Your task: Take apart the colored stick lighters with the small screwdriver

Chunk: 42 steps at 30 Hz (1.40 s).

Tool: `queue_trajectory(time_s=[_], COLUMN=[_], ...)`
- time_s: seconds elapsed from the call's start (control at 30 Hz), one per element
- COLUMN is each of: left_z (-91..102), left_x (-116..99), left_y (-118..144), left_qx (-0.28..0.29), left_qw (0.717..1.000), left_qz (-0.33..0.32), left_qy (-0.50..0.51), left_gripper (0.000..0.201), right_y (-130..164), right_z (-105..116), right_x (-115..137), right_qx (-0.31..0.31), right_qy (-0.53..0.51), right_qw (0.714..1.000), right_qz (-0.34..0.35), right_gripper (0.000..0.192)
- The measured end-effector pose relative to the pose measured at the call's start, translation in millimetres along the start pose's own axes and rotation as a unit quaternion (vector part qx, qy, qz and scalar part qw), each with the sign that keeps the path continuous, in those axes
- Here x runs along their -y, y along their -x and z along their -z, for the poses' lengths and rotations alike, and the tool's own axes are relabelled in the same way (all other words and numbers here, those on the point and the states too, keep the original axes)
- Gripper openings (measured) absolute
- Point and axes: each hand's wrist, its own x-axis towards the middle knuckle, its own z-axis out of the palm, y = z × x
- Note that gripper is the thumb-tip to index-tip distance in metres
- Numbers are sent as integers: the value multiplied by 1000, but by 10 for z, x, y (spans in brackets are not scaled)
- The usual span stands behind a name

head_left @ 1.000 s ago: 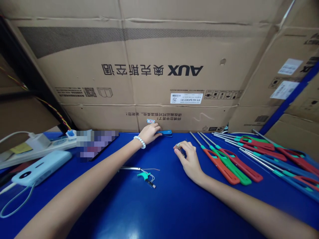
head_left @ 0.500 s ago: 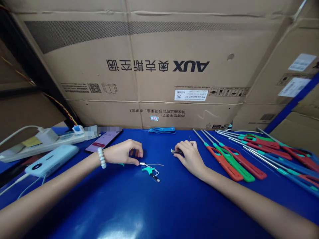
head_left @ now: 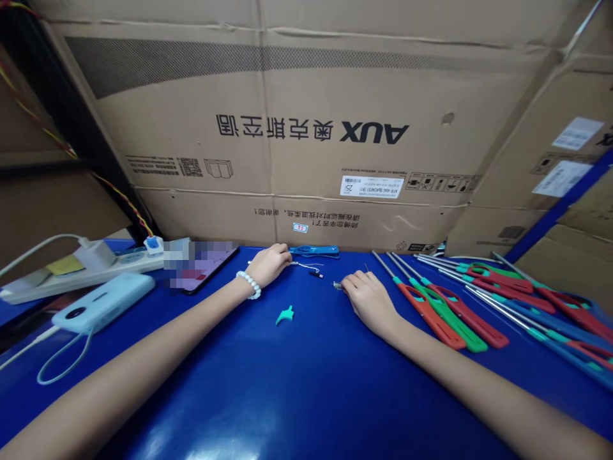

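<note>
My left hand, with a beaded bracelet at its wrist, is closed at the back of the table. Its fingers are on a slim wired piece, whose white wires run right to a small black part. Just behind it lies a blue lighter handle. My right hand rests closed on the table, gripping a small lighter part with a clear and metal tip; the rest of that part is under the fingers. Between my forearms, a loose teal trigger lies on the blue surface.
Several long-necked lighters in red, green and blue lie at the right. To the left are a phone, a light-blue power bank with cables and a white power strip. A cardboard sheet stands behind.
My left hand has moved away and right to the blue handle, taking the wired piece with it. The teal trigger now lies apart from the wires. My right hand has barely moved.
</note>
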Motion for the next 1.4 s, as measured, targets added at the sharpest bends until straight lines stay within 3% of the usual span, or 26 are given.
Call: queue_trajectory(time_s=[0.27,0.5,0.77,0.87,1.1,1.4], left_z=[-140,-129,-97,-82,-87,-33], left_x=[-6,-10,-6,-21,-62,-158], left_y=[-118,-76,-61,-59,-57,-38], left_qx=[-2,-15,-4,-2,15,37], left_qw=[996,994,989,987,987,994], left_qz=[-1,-19,-139,-155,-149,-96], left_qy=[-89,-103,-59,-52,-58,-37], left_gripper=[20,25,29,31,35,30], right_y=[-226,-460,-400,-396,-390,-391], right_z=[-22,-194,-256,-257,-262,-273], right_x=[13,59,41,39,40,32], right_qx=[59,58,19,7,-11,-30], right_qy=[18,3,-36,-50,-81,-77], right_qw=[998,995,994,992,989,990], right_qz=[-26,-82,-106,-112,-121,-115], right_gripper=[26,26,28,27,25,26])
